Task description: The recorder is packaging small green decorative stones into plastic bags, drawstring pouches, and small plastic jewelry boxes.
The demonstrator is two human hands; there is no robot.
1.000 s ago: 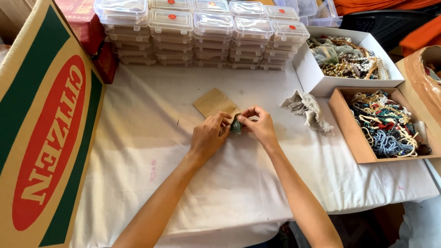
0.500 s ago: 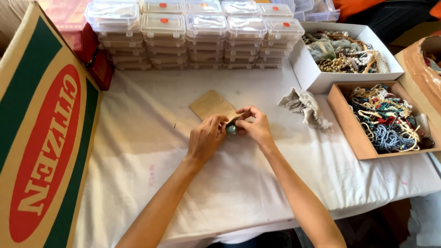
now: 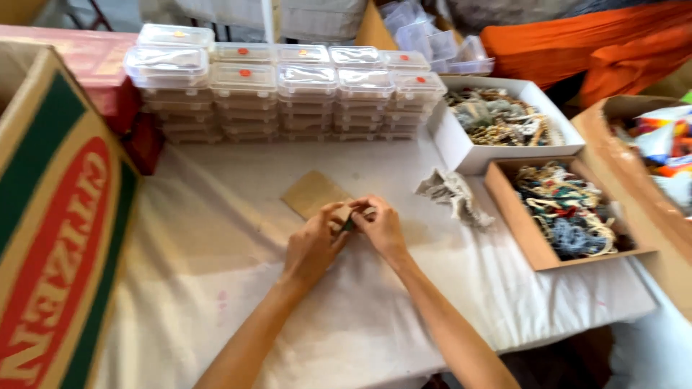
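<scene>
My left hand point(image 3: 315, 242) and my right hand point(image 3: 380, 226) meet at the middle of the white-clothed table point(image 3: 216, 288). Together they pinch a small dark green item point(image 3: 351, 222) between the fingertips; most of it is hidden by the fingers. Just behind the hands lies a flat brown piece of cardboard point(image 3: 311, 193). A crumpled pale bundle point(image 3: 453, 194) lies on the cloth to the right of my right hand.
Stacks of clear plastic lidded boxes point(image 3: 277, 90) line the back. A white box point(image 3: 461, 148) and a brown tray point(image 3: 515, 216) at right hold tangled beaded strings. A large printed cardboard carton point(image 3: 54, 230) stands at left. Another carton point(image 3: 634, 180) is at far right.
The view has shifted slightly; my hands stay together on the small item, fingers working it in place near the cardboard piece.
</scene>
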